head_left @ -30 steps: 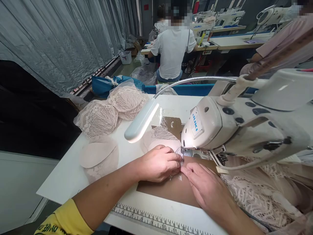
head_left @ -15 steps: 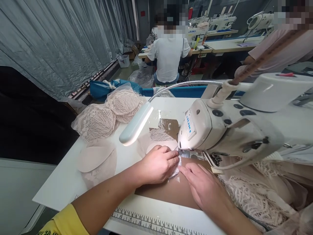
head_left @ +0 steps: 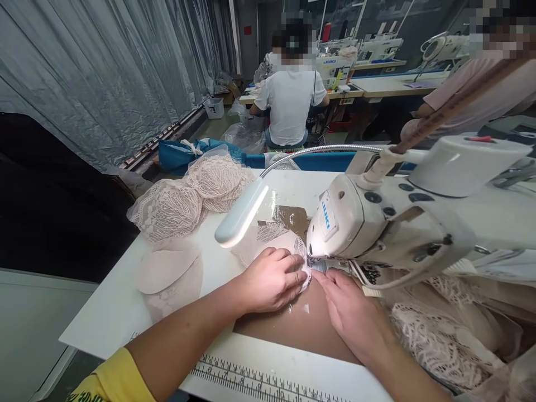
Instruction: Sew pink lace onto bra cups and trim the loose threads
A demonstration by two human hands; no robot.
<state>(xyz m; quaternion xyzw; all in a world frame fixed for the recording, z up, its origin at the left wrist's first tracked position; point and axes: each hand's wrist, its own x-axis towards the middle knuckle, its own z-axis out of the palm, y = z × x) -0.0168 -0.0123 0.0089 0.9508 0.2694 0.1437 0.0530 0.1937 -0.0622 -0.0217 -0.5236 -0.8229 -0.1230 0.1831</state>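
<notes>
My left hand [head_left: 274, 279] presses with curled fingers on a pale lace bra cup [head_left: 279, 242], whose lace edge runs under the needle area of a white JUKI sewing machine [head_left: 341, 218]. Opposite it, my right hand [head_left: 349, 307] has its fingers close together, the foremost tip at the same lace edge beside the machine bed. Its underside is hidden, but the edge seems pinched there. Part of the cup lies beneath my left fingers, out of sight. A brown sheet [head_left: 288, 329] covers the table below both hands.
A lamp [head_left: 240, 215] on a bent metal arm hangs over the work. Stacked lace cups [head_left: 167, 206] and a loose cup piece [head_left: 170, 271] lie on the left. More lace fabric [head_left: 444, 335] is heaped at right. A printed ruler [head_left: 251, 382] marks the front edge. Co-workers sit beyond.
The lace edge and both hands have shifted slightly up toward the needle area, and more lace shows above my left fingers. The view has moved a little.
</notes>
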